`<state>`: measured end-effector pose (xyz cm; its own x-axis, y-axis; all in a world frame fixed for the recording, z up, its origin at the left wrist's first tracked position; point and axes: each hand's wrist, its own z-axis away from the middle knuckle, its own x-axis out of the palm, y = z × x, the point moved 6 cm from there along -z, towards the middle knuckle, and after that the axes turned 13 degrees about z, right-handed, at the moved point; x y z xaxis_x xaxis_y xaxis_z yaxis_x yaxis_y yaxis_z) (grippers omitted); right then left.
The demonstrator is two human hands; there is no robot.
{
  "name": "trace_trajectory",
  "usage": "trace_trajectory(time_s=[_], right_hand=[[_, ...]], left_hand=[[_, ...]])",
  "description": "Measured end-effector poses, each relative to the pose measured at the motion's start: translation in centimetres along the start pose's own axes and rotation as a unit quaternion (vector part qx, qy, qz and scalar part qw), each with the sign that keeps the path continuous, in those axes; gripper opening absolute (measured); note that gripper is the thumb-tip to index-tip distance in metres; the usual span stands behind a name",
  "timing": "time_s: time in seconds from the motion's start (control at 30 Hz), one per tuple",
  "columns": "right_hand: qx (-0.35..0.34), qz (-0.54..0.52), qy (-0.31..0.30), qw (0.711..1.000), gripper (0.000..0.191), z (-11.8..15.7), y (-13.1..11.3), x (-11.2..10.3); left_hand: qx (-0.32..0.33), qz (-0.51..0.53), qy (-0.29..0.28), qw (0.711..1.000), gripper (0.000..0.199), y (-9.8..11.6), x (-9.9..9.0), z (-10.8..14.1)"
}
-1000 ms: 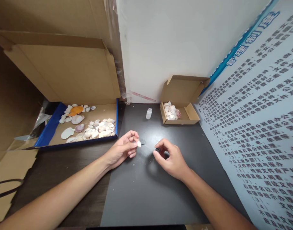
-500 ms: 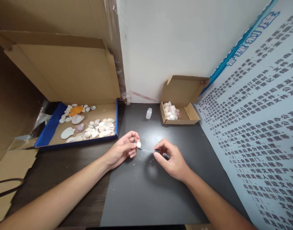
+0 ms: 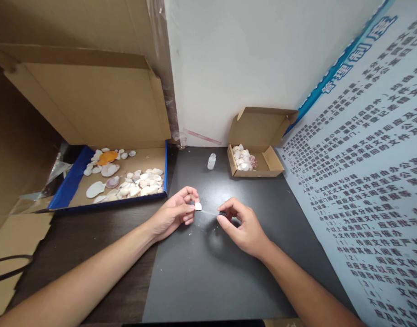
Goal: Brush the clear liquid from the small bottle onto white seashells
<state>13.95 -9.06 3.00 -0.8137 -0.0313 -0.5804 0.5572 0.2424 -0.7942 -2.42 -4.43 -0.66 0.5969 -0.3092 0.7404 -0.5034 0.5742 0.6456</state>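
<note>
My left hand (image 3: 176, 211) pinches a small white seashell (image 3: 198, 206) between thumb and fingertips, above the dark table mat. Opposite it, my right hand (image 3: 240, 225) grips the end of a thin, see-through brush (image 3: 210, 212) between thumb and index finger. The brush lies almost level, and its tip meets or nearly meets the shell's lower right edge; contact cannot be made out. Beyond both hands, a small clear bottle (image 3: 211, 161) with whitish contents stands upright.
On the left, an open blue-edged cardboard box (image 3: 154, 156) holds many shells and an orange one (image 3: 107, 157). A smaller open carton (image 3: 271, 161) with shells sits at the back right. Tiny white bits dot the mat (image 3: 195, 281). A printed board (image 3: 375, 136) borders the right side.
The shell has tilted slightly in my left fingers. My right hand has shifted a little left with the brush, whose dark tip no longer shows clearly.
</note>
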Motion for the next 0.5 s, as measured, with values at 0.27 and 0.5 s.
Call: trace_trajectory(time_s=[0.27,0.5], right_hand=[[0.004,-0.003,0.031,1.0,0.006,-0.17,0.17,-0.57],[0.01,-0.007,0.031,0.999,0.006,-0.22,0.21,-0.47]], left_hand=[[-0.004,0.0,-0.002,1.0,0.026,-0.02,0.16,0.05],[-0.003,-0.005,-0.002,1.0,0.026,-0.11,0.04,0.08]])
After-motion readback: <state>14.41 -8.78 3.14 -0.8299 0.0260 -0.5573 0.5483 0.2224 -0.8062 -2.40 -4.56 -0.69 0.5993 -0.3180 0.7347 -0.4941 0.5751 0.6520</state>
